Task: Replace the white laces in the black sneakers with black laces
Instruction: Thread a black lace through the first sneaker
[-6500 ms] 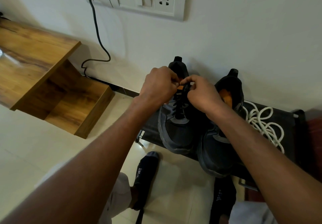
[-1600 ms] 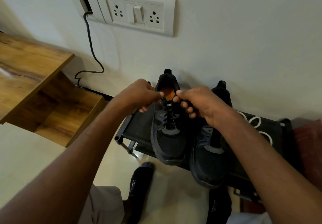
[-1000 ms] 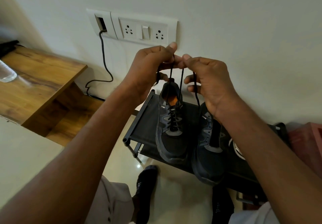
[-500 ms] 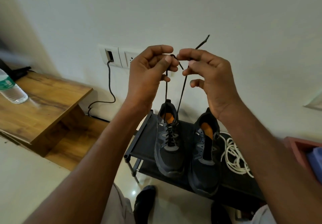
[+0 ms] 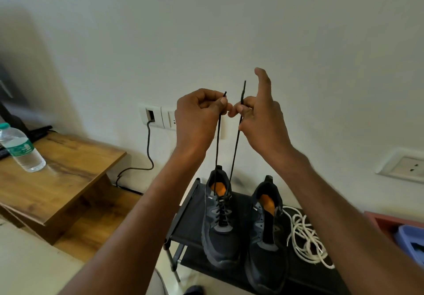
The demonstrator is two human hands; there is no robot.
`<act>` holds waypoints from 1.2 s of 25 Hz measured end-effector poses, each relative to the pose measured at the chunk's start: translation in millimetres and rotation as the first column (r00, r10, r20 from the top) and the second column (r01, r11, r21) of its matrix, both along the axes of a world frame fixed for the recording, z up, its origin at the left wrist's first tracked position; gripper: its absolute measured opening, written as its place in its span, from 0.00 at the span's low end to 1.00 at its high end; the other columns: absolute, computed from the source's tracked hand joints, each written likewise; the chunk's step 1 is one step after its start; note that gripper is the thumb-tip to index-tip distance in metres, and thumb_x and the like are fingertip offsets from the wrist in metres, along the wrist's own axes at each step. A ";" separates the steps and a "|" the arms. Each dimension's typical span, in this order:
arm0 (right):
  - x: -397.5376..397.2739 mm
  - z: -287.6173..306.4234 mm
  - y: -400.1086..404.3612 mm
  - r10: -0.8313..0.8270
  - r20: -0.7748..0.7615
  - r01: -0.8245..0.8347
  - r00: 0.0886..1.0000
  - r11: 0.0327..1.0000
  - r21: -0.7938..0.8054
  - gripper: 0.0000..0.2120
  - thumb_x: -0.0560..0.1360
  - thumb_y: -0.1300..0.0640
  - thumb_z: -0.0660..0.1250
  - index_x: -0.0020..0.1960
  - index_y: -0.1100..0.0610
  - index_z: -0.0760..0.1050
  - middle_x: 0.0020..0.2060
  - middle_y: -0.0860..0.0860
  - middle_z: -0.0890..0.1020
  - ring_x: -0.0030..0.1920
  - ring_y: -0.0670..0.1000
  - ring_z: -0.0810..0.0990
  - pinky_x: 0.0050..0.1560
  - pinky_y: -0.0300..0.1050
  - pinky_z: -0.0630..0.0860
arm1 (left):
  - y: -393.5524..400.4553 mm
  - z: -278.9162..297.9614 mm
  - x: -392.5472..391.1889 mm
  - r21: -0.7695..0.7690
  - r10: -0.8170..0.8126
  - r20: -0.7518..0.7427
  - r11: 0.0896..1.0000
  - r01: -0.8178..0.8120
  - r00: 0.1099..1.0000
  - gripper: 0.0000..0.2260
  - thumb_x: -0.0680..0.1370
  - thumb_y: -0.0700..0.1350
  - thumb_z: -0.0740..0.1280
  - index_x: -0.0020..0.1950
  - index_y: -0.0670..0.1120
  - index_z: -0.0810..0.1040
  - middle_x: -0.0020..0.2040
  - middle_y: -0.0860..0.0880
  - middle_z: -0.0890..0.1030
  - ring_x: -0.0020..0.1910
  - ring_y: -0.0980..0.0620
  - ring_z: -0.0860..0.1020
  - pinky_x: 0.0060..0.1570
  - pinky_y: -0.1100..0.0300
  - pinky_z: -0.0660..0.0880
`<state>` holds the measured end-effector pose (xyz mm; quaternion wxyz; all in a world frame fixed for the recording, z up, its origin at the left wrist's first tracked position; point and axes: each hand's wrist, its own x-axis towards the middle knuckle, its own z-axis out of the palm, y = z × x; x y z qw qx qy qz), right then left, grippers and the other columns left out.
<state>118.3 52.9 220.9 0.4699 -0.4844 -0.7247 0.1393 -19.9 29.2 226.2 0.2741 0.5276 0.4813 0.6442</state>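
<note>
Two black sneakers stand side by side on a black fabric rack [image 5: 190, 223]. The left sneaker [image 5: 220, 223] is threaded with a black lace [image 5: 234, 157]; its two ends run taut up to my raised hands. My left hand [image 5: 198, 118] pinches one end between thumb and fingers. My right hand [image 5: 259, 115] pinches the other end, with its index finger pointing up. The right sneaker [image 5: 266, 237] shows no lace in its eyelets. A heap of white laces [image 5: 305, 237] lies on the rack to the right of it.
A wooden table [image 5: 57, 180] with a water bottle [image 5: 21, 149] stands at the left. A cable [image 5: 146, 157] hangs from the wall socket panel [image 5: 156, 115]. Another socket [image 5: 406, 166] is on the right wall. A red crate holding a blue tray [image 5: 410, 242] sits at the far right.
My hands have risen from the left sneaker's tongue to well above it, drawing both black lace ends up taut. My right index finger now points up.
</note>
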 end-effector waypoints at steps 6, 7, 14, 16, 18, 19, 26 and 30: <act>-7.4 18.6 6.9 0.010 0.141 -0.010 0.990 1.000 0.006 0.25 0.80 0.63 0.66 0.75 0.51 0.69 0.42 0.42 0.86 0.47 0.50 0.84 0.50 0.55 0.82 | -0.9 20.2 4.1 -0.141 0.033 0.165 0.990 -0.010 0.986 0.03 0.78 0.42 0.74 0.50 0.45 0.87 0.45 0.53 0.87 0.47 0.59 0.84 0.55 0.56 0.78; -9.5 19.0 8.0 0.008 0.126 -0.008 0.992 1.000 -0.005 0.20 0.80 0.62 0.65 0.71 0.50 0.73 0.42 0.41 0.87 0.48 0.50 0.84 0.50 0.56 0.82 | -1.9 22.3 3.2 -0.159 0.034 0.197 0.987 -0.003 0.980 0.03 0.78 0.42 0.74 0.50 0.45 0.87 0.45 0.53 0.87 0.49 0.58 0.84 0.57 0.55 0.78; -19.0 21.8 7.5 0.047 -0.008 -0.047 0.999 0.998 -0.048 0.08 0.80 0.59 0.68 0.57 0.51 0.82 0.40 0.45 0.87 0.44 0.49 0.85 0.50 0.56 0.83 | -8.1 22.9 -3.5 -0.194 -0.014 0.226 0.979 0.060 0.974 0.05 0.78 0.44 0.74 0.52 0.44 0.86 0.47 0.46 0.88 0.55 0.50 0.84 0.60 0.49 0.75; -17.7 13.5 2.9 0.087 -0.080 -0.092 0.993 0.994 -0.065 0.08 0.82 0.60 0.66 0.58 0.53 0.81 0.38 0.46 0.87 0.41 0.46 0.85 0.49 0.51 0.83 | -5.7 11.7 -12.0 -0.187 -0.021 0.241 0.980 0.068 0.970 0.06 0.81 0.43 0.71 0.55 0.43 0.84 0.47 0.44 0.87 0.52 0.47 0.86 0.57 0.49 0.78; -10.6 -8.8 -4.8 0.086 -0.122 -0.098 0.989 0.991 -0.090 0.07 0.83 0.59 0.66 0.57 0.53 0.82 0.36 0.46 0.85 0.39 0.44 0.84 0.46 0.43 0.81 | -8.4 -13.0 -21.0 -0.192 -0.011 0.279 0.979 0.067 0.960 0.07 0.83 0.42 0.67 0.58 0.42 0.81 0.42 0.43 0.85 0.47 0.45 0.87 0.55 0.48 0.82; -5.7 -28.6 -8.1 0.067 -0.122 -0.081 0.990 0.990 -0.113 0.07 0.83 0.58 0.66 0.56 0.52 0.83 0.36 0.44 0.83 0.39 0.45 0.83 0.45 0.42 0.80 | -12.2 -33.0 -25.4 -0.203 0.032 0.233 0.979 0.016 0.972 0.06 0.84 0.43 0.66 0.58 0.42 0.80 0.40 0.43 0.84 0.43 0.46 0.86 0.52 0.48 0.83; 33.6 -181.3 -17.8 0.048 0.312 0.097 0.949 0.896 -0.434 0.06 0.82 0.53 0.68 0.55 0.48 0.83 0.41 0.46 0.83 0.43 0.50 0.82 0.45 0.48 0.79 | -15.4 -173.1 -60.5 -0.330 -0.126 -0.696 0.930 -0.160 0.707 0.07 0.83 0.47 0.66 0.58 0.58 0.80 0.31 0.52 0.77 0.29 0.55 0.74 0.33 0.56 0.75; 37.3 -196.1 -3.1 0.091 0.562 0.171 0.822 0.902 -0.396 0.09 0.78 0.54 0.71 0.58 0.50 0.81 0.55 0.50 0.78 0.56 0.55 0.77 0.50 0.51 0.78 | 1.5 -204.0 -70.1 -0.580 -0.399 -0.767 0.766 -0.277 0.502 0.09 0.81 0.43 0.66 0.55 0.53 0.84 0.46 0.51 0.83 0.40 0.52 0.79 0.42 0.56 0.78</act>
